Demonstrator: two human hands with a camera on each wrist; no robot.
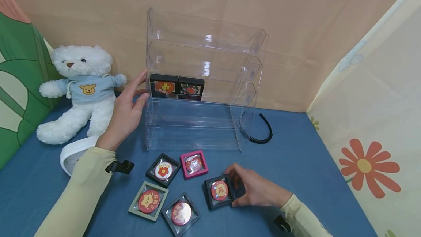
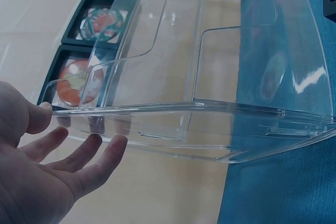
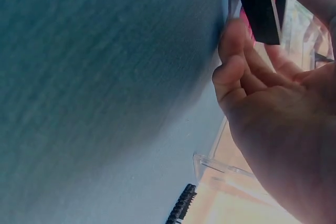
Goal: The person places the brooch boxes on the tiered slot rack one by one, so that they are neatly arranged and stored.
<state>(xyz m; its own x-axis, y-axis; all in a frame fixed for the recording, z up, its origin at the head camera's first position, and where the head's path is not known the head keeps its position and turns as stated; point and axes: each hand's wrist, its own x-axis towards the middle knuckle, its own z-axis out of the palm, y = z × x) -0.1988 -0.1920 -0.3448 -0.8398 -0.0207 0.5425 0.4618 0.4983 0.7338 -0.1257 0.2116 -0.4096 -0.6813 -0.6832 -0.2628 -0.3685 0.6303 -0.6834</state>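
The black case (image 1: 219, 192) is sitting at the right of the loose cases, in front of the rack (image 1: 194, 131); whether it is touching the tabletop (image 1: 296, 156) cannot be told. The right hand (image 1: 256, 189) is gripping its right side between thumb and fingers. The pink case (image 1: 194, 164), flower case (image 1: 163, 170), green case (image 1: 148, 201) and grey case (image 1: 181, 214) are lying to its left. The left hand (image 1: 125, 114) is touching the rack's left side, fingers extending loosely. Two shelved cases (image 1: 177, 87) are standing side by side at a shelf's left end. A teddy (image 1: 86, 101) is sitting left of the rack; a coil (image 1: 263, 138) is lying by its right side.
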